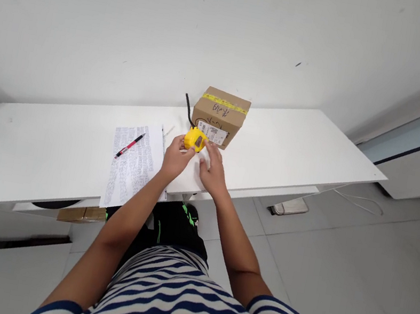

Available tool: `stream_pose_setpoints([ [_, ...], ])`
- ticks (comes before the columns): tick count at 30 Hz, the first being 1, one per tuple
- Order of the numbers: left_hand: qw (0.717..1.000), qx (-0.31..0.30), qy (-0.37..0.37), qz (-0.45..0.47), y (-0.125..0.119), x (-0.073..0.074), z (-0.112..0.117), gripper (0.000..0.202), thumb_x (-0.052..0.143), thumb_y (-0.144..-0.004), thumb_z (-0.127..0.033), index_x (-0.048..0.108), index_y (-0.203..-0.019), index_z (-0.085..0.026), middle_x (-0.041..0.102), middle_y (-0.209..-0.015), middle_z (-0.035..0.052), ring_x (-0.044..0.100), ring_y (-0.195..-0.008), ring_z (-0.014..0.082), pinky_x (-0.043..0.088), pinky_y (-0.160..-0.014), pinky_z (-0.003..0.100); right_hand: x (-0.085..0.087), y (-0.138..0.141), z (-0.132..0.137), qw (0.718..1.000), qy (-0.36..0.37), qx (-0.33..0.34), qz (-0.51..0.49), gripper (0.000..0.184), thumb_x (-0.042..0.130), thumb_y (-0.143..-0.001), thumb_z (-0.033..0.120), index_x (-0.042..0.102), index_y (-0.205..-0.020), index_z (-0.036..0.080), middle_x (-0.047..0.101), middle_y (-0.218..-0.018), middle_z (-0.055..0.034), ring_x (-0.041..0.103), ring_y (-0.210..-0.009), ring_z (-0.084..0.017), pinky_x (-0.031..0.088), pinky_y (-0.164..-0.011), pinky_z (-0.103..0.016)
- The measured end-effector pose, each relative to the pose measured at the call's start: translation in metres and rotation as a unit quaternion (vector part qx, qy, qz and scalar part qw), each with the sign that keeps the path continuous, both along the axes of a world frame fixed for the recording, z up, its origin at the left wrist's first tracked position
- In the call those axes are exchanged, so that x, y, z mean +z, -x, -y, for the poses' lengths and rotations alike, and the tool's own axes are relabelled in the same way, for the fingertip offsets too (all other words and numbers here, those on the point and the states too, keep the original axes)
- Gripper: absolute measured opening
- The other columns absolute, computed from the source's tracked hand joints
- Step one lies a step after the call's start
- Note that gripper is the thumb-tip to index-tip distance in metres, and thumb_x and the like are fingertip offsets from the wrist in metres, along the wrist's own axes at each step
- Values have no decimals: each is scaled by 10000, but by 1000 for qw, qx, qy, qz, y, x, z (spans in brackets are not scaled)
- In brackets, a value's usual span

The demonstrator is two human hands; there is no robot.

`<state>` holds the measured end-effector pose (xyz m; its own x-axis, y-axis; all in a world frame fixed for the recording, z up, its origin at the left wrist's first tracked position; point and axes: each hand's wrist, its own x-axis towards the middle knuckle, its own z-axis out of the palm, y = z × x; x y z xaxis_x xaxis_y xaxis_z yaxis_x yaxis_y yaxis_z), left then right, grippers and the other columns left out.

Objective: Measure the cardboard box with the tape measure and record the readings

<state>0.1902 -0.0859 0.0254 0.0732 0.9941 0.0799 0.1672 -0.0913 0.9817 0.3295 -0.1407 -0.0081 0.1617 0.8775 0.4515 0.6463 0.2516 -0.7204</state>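
Note:
A yellow tape measure (195, 139) with a black wrist strap (189, 109) is held over the front part of the white table. My left hand (176, 158) grips its left side and lower edge, thumb across the front. My right hand (213, 168) is beside its right side, fingers bent and apart, with a fingertip at or close to the casing; I cannot tell whether it presses. Just behind stands a taped cardboard box (220, 115) with a shipping label and handwriting, its lower left part covered by the tape measure.
Sheets of handwritten paper (129, 175) lie left of my hands, overhanging the table's front edge, with a red and black pen (129, 145) on top. The white table (284, 148) runs along the wall. On the floor at right lies a pale flat object (289, 207) near a cable (360, 201).

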Motion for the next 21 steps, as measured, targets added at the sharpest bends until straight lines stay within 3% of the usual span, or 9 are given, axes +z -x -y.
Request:
stream_pose_setpoints([
  [3, 990, -3, 16, 143, 14, 13, 7, 456, 727, -822, -265, 564, -1240, -186, 750, -1241, 125, 734, -1101, 201, 597, -924, 345, 9, -19, -10, 984, -106, -136, -39, 652, 531, -949, 486, 420, -1550, 259, 332, -1698, -149, 213, -1629, -320, 195, -1288, -682],
  [6, 977, -19, 28, 212, 27, 34, 18, 424, 737, -820, -291, 584, -1203, -190, 745, -1261, 115, 739, -1121, 199, 621, -907, 330, 24, -47, -44, 962, -106, -223, -118, 975, 714, -815, 596, 285, -1615, 241, 260, -1716, -190, 156, -1639, -350, 141, -1278, -711],
  [8, 971, -36, 28, 235, 34, 48, 25, 382, 723, -835, -309, 602, -1178, -192, 740, -1265, 109, 738, -1132, 196, 628, -912, 324, 31, -61, -68, 961, -63, -193, -189, 1053, 761, -768, 600, 274, -1619, 215, 325, -1687, -213, 282, -1597, -339, 227, -1269, -675],
  [12, 965, -55, 7, 257, 44, 69, 32, 323, 714, -845, -336, 615, -1123, -203, 739, -1227, 88, 738, -1108, 182, 635, -917, 317, 34, -71, -88, 964, -31, -67, -257, 907, 680, -851, 552, 333, -1605, 188, 528, -1568, -201, 602, -1352, -258, 502, -1137, -499],
  [16, 961, -49, -12, 273, 49, 83, 26, 302, 733, -836, -341, 617, -1076, -202, 747, -1133, 62, 746, -1002, 152, 641, -901, 308, 29, -62, -67, 975, -40, -46, -214, 826, 676, -861, 554, 444, -1565, 190, 586, -1537, -172, 636, -1315, -243, 517, -1123, -462],
  [21, 968, -45, -14, 245, 48, 100, 14, 278, 736, -853, -374, 629, -1043, -201, 742, -1028, 42, 723, -910, 124, 636, -864, 279, 20, -44, -15, 979, -26, -36, -198, 794, 672, -870, 600, 497, -1544, 218, 609, -1527, -141, 662, -1291, -270, 574, -1056, -489],
])
